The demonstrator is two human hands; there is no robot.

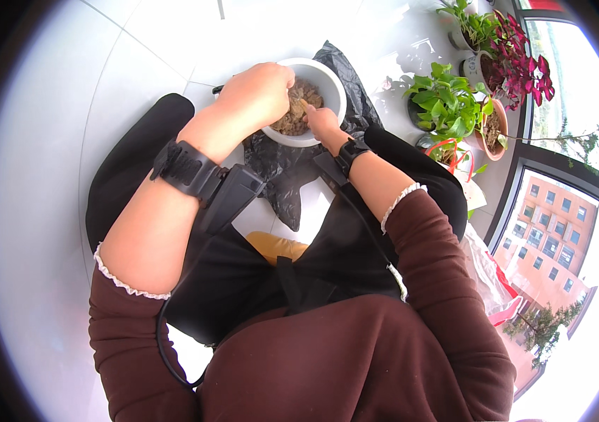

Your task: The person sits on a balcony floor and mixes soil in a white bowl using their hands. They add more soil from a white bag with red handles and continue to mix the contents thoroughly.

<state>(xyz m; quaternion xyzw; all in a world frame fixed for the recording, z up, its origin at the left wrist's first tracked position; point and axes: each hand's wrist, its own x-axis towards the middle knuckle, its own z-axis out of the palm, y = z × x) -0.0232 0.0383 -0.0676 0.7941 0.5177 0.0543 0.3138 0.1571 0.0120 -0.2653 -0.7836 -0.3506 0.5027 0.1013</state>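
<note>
In front of me a white round pot (337, 89) holds brown, clumpy soil-like material (290, 124). It stands on a crumpled black plastic bag (278, 174). My left hand (262, 87) reaches over the pot's left side, fingers curled downward; its fingertips and anything in them are hidden. Inside the right part of the rim, my right hand (323, 124) pinches a small tan piece (303, 104) just over the brown material. What that piece is, I cannot tell. Both wrists wear black straps with devices.
Potted green plants (444, 100), a magenta-leaved plant (523, 63) and a terracotta pot (494, 129) stand at right by the window. A white-and-red plastic bag (489, 279) lies beside my right arm. My bent legs flank the black bag on the pale tiled floor (136, 68).
</note>
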